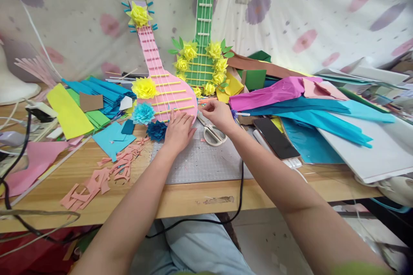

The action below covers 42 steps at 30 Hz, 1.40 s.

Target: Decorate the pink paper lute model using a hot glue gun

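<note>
A pink paper guitar (167, 90) with yellow strips and paper flowers leans against the cloth at the back of the wooden table (193, 200). My left hand (179, 131) lies flat, fingers stretched, on the lower edge of its body. My right hand (218, 114) is at the body's right edge, fingers curled in a pinch on something small I cannot make out. Scissors (211, 131) lie on the grey cutting mat (206, 161) just under my right hand. A yellow flower (144, 88), a light blue flower (143, 113) and a dark blue flower (157, 130) sit at the guitar's left.
A green paper guitar (203, 30) with yellow flowers stands behind. A black phone (275, 137) lies right of the scissors. Magenta and blue crepe paper (297, 103) piles at right, coloured sheets (69, 111) at left, pink scraps (97, 180) at front left. A black cable (240, 197) hangs over the table's front edge.
</note>
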Available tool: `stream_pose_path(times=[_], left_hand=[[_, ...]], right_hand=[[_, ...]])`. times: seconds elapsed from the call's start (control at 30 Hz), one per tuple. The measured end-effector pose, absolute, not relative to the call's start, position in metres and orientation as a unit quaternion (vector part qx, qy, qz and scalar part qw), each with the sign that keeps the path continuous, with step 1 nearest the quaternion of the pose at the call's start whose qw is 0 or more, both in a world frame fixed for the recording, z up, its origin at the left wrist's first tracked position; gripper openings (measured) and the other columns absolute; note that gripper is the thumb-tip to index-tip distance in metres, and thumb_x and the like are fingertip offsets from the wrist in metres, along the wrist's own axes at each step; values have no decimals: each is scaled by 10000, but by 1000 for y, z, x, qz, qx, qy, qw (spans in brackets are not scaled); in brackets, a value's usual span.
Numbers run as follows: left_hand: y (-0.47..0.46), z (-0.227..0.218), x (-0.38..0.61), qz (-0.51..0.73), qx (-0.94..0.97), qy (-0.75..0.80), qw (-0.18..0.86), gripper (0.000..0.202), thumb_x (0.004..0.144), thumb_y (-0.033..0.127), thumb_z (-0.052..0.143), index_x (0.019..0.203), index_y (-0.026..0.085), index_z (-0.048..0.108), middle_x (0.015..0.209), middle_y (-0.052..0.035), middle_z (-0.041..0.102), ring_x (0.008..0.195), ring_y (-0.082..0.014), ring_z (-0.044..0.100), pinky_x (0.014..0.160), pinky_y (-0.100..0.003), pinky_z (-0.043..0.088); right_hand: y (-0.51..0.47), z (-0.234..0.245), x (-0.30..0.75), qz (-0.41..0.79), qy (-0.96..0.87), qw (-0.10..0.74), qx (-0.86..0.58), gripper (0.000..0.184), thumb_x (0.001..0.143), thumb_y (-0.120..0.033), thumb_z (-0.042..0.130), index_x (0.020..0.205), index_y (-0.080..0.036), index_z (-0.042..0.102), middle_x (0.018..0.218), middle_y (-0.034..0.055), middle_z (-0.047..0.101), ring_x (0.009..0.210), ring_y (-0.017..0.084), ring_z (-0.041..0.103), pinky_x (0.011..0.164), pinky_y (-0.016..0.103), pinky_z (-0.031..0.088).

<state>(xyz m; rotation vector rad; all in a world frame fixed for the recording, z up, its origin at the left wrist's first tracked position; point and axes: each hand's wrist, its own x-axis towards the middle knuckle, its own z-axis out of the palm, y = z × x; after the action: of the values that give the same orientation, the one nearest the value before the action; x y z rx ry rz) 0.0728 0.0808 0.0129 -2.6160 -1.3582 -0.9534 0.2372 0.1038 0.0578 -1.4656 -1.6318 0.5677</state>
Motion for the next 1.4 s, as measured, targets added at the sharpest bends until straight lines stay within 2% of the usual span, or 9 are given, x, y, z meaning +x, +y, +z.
stream_pose_path(times=[0.13,0.27,0.5,0.6,0.77,1.0,1.23,1.4], left_hand=[[71,10,69,-275,-852,-442,49,345,834,202,484,1152,140,602,1181,-125,632,1204,-277,505,1137,-528,179],[58,6,65,-262,-847,-459,60,350,826,162,468,1146,136,609,1213,-111,617,1225,-265,486,1101,-462,306],[54,5,66,-268,-838,-474,42,356,822,147,477,1153,160,606,1173,-100,637,1145,-240,537,1060,-442,372],[54,6,64,-267,-839,-473,29,345,824,146,480,1145,151,606,1174,-96,636,1143,-234,533,1020,-401,418],[54,7,64,-255,-835,-488,13,316,810,138,504,1104,127,618,1172,-103,638,1136,-239,538,1003,-385,436],[54,6,64,-271,-829,-489,-5,286,827,134,480,1075,118,620,1170,-108,637,1134,-226,547,1016,-369,427],[56,3,63,-269,-829,-491,-11,300,822,125,480,1093,119,609,1180,-114,627,1155,-228,532,1014,-373,424],[55,6,64,-254,-826,-504,-21,295,817,128,487,1083,100,613,1151,-127,635,1125,-246,545,989,-372,439]], right_hand=[[106,56,232,171,-712,330,-596,179,744,-301,622,614,-186,576,677,34,658,652,163,592,655,286,434],[109,54,221,104,-786,229,-564,79,759,-196,568,716,-172,629,745,42,681,702,154,593,633,251,389],[115,64,212,-8,-860,69,-506,186,783,-157,500,882,-172,657,900,79,703,826,199,630,622,261,344],[116,68,208,-34,-872,24,-488,205,803,-158,484,912,-174,656,916,92,703,845,216,639,624,266,355],[114,69,200,-68,-881,-18,-467,223,835,-160,465,965,-172,646,920,113,699,873,226,643,653,272,394],[114,72,195,-79,-887,-33,-453,212,843,-200,489,994,-155,631,932,135,694,894,246,651,673,286,437],[116,74,185,-90,-890,-69,-442,195,804,-177,546,968,-139,642,914,150,696,897,240,653,708,278,442],[116,75,179,-84,-888,-72,-446,201,819,-200,532,976,-148,646,900,141,698,874,242,653,665,274,426]])
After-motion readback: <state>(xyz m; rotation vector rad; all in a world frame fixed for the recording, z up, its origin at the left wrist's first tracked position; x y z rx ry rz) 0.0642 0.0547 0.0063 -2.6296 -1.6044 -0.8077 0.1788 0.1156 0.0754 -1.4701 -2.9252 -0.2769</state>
